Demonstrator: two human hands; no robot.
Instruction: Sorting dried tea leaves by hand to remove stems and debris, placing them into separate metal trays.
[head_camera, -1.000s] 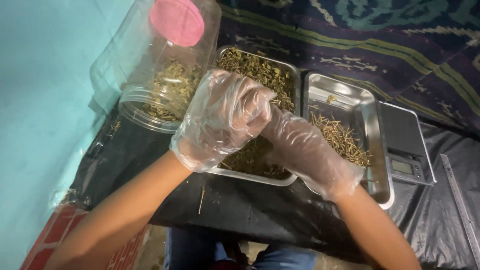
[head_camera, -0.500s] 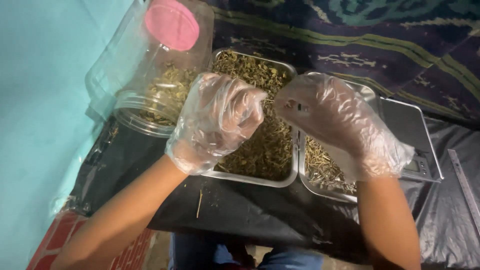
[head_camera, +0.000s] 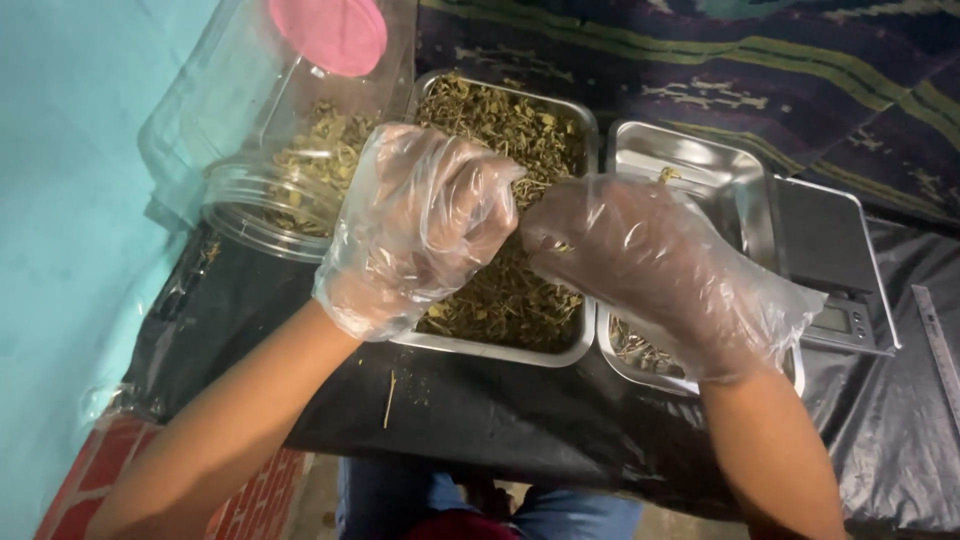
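Both hands wear loose clear plastic gloves. L hand is curled into a loose fist above the left steel tray, fingers pressed together around a sprig of dried herbs. R hand meets it fingertip to fingertip, pinching the same sprig. The tray holds the herb pile, approx. mid-tabletop on black sheeting. Right steel tray adjoins it, w/ stripped stems. Tilted clear jar lies toward the left edge; digital scale toward the right.
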